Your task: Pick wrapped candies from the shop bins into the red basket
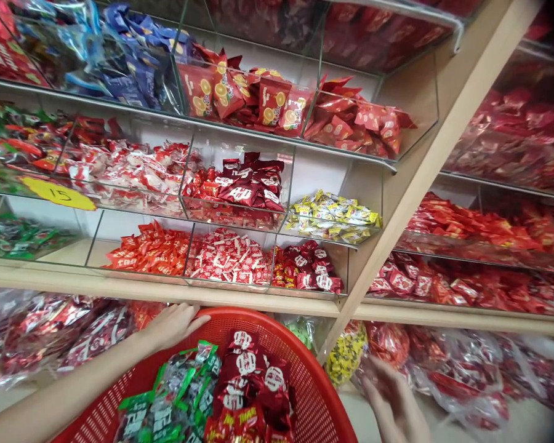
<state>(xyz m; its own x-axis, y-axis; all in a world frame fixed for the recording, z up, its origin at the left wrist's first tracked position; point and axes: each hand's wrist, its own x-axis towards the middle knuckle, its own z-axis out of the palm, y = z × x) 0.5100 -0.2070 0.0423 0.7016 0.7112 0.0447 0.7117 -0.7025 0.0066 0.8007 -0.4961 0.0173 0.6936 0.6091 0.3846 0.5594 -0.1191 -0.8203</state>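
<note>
A red plastic basket [325, 363] is in front of me at the bottom. Inside it lie green-wrapped candies [180, 391] on the left and dark red packets with white print [247, 363] on the right, with smaller red and yellow packets [236, 424] below them. My left hand [175, 325] is closed on the basket's back rim, its fingers partly over the edge. To the right of the basket hangs my right hand [390, 397], slightly blurred, fingers loosely bent and apart, with nothing visible in it.
Wooden shelves hold clear bins of wrapped sweets: dark red packets [252, 181], yellow ones [335, 215], orange-red ones [152, 249]. A yellow tag [59, 194] reads 15. An upright wooden divider [406, 178] stands at right. Bagged sweets [466, 369] lie beneath the shelf ledge.
</note>
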